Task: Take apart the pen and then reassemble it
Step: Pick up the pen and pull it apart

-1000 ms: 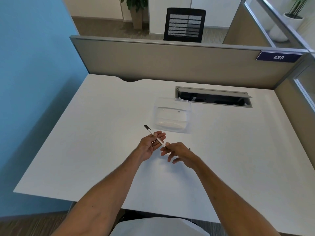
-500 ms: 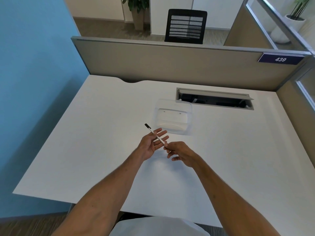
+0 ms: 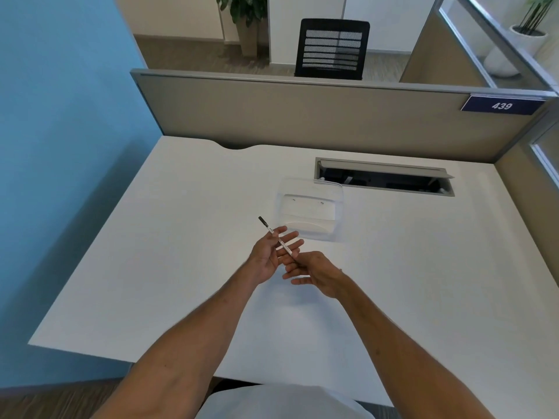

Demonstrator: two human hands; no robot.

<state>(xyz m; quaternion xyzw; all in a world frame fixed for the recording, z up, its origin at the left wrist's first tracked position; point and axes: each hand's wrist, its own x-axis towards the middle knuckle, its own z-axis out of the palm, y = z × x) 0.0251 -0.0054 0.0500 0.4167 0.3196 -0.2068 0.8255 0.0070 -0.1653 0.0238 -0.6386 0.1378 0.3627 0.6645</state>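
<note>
The pen (image 3: 279, 239), white with a black cap end, lies across my left hand (image 3: 270, 256), fingers spread loose under it; my right hand (image 3: 314, 272) pinches its near end. Print on the barrel is too small to read. Both hover over the desk (image 3: 151, 267) middle, clear tray (image 3: 310, 208) just beyond; the back partition's plate (image 3: 502, 104) reads 439

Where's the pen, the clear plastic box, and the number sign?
pen (image 3: 279, 241): head view, on its white barrel.
clear plastic box (image 3: 310, 213): head view, on its see-through bottom.
number sign (image 3: 501, 106): head view, on the digits 439.
</note>
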